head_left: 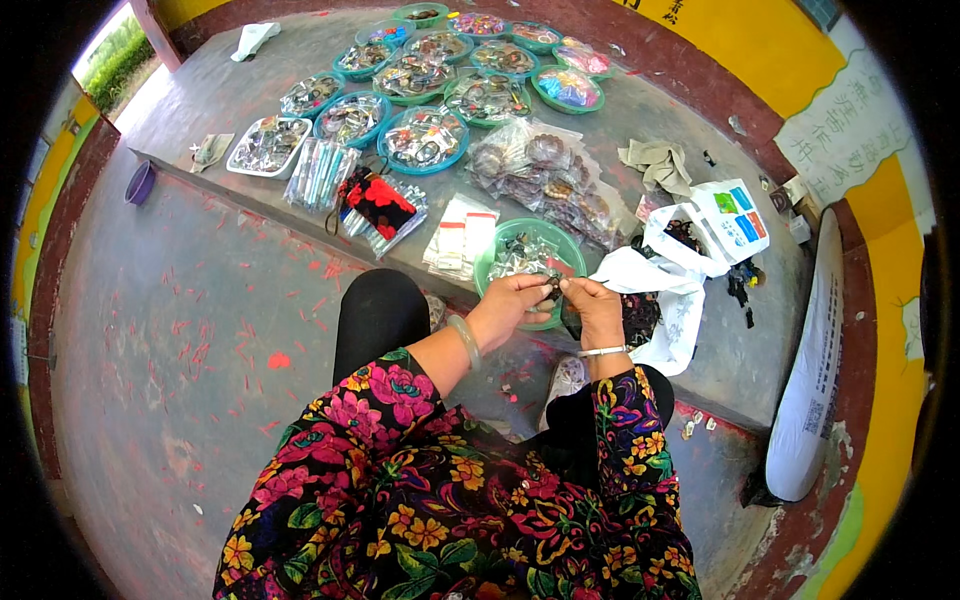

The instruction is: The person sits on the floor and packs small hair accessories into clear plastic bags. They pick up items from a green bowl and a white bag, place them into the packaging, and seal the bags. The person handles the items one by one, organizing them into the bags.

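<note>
My left hand (506, 312) and my right hand (594, 314) meet over a green plastic basin (482, 266). Fingertips of both hands are pinched on a small dark piece (555, 286), too small for me to name. Small shiny silvery bits and clear packets lie in the basin. Close by my right hand, a white plastic bag (682, 325) lies with its mouth spread, and black items (640, 315) show in it. Left of the basin is a stack of flat white packets (461, 236) with red stripes.
Several basins (465, 160) of small packaged goods stand farther back, beside a white tray (240, 165). Clear bags of brown coiled items (545, 165), a red-and-black pouch (378, 203) and a khaki cloth (656, 164) lie nearer. A raised step edge (250, 213) crosses the floor.
</note>
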Tool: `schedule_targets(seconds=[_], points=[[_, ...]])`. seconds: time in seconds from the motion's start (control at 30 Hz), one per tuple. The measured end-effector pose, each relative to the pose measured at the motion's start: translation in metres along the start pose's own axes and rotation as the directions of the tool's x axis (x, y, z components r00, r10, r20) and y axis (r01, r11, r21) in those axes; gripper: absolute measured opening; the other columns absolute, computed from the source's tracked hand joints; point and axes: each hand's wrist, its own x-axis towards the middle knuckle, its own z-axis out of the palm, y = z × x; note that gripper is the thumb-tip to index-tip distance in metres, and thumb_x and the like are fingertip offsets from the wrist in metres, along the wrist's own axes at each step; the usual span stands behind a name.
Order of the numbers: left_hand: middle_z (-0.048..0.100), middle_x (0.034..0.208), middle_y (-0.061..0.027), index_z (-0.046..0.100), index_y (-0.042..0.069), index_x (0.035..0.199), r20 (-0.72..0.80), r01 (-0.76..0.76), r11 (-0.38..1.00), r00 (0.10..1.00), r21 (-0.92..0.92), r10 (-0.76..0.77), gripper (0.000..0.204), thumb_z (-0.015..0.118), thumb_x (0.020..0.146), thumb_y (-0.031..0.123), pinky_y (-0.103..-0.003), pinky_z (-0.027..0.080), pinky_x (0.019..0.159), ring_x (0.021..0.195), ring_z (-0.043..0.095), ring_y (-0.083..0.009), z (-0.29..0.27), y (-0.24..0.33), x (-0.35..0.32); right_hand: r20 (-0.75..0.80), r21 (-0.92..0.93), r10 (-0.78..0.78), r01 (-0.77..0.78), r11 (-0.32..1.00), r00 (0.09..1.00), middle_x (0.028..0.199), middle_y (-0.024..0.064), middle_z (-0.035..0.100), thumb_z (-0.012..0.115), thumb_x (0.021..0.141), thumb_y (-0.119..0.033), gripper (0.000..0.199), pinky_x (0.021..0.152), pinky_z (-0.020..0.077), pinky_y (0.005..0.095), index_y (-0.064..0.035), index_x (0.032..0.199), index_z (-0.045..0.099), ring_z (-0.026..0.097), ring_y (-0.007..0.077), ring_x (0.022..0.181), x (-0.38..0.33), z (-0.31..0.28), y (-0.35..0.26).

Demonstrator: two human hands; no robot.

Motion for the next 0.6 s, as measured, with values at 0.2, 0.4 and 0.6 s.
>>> schedule_targets(seconds=[0.2,0.4,0.6], points=[[0.059,0.097,-0.0057,0.056,-0.002,0.105,0.023,0.018,0.998,1.0,-0.056,-0.016,0.022,0.05,0.087,0.009,-0.022,0.053,0.069,0.082,0.058,-0.012,0.001,0.004,-0.003,-0.005,0.072,0.029,-0.029,0.997,1.0,0.065,-0.0025,0.058,0.065,0.077,-0.008,0.007,0.049,0.034,0.0176,-0.001,0.076,0.065,0.045,0.0034,0.054,-0.001,0.002,-0.002],[0.058,0.096,-0.0058,0.055,-0.002,0.107,0.059,0.019,0.999,0.998,-0.036,-0.017,0.023,0.048,0.088,0.009,-0.022,0.052,0.069,0.08,0.058,-0.0126,0.002,0.008,-0.005,0.03,0.077,0.005,-0.007,0.997,1.0,0.067,-0.0027,0.058,0.065,0.077,-0.009,0.006,0.051,0.0343,0.0171,-0.0028,0.077,0.064,0.045,0.0038,0.056,-0.002,0.004,-0.007],[0.058,0.094,-0.005,0.054,-0.002,0.108,0.016,-0.069,0.989,0.998,0.132,0.067,0.023,0.048,0.088,0.007,-0.024,0.052,0.069,0.079,0.058,-0.0119,0.005,0.005,-0.003,0.024,0.008,0.054,-0.054,0.998,0.998,0.069,-0.0021,0.059,0.066,0.077,-0.012,0.017,0.052,0.0356,0.0172,-0.0011,0.09,0.065,0.046,0.0046,0.058,-0.001,0.004,-0.007]])
